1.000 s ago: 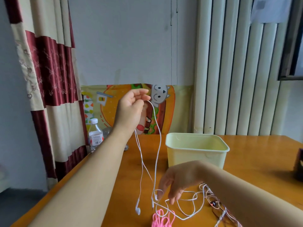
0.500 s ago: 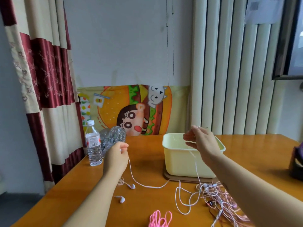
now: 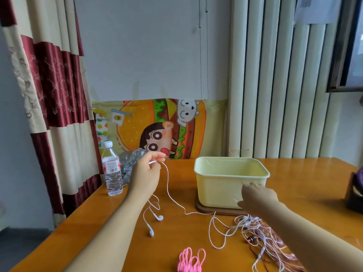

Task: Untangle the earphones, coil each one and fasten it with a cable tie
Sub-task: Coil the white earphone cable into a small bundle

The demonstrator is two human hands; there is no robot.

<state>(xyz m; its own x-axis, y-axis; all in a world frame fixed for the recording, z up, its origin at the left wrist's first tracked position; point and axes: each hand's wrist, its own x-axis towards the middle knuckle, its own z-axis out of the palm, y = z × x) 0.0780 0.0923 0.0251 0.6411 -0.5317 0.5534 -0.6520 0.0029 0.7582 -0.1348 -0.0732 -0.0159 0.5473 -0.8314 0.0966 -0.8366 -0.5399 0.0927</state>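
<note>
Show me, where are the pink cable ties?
In the head view, the pink cable ties lie bottom centre on the wooden table, left of the tangled earphones.

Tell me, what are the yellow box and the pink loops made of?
The yellow box looks like hard plastic, faintly shiny, with a thin moulded rim. The pink loops look soft and rubbery, maybe silicone; they bend in smooth curves.

no legible text. bottle label (image 3: pixel 111 167): barcode visible, print too small to read. paper sheet (image 3: pixel 313 8) top right: blurred, unreadable. cartoon poster (image 3: pixel 157 128): drawings only, no lettering made out.
</note>
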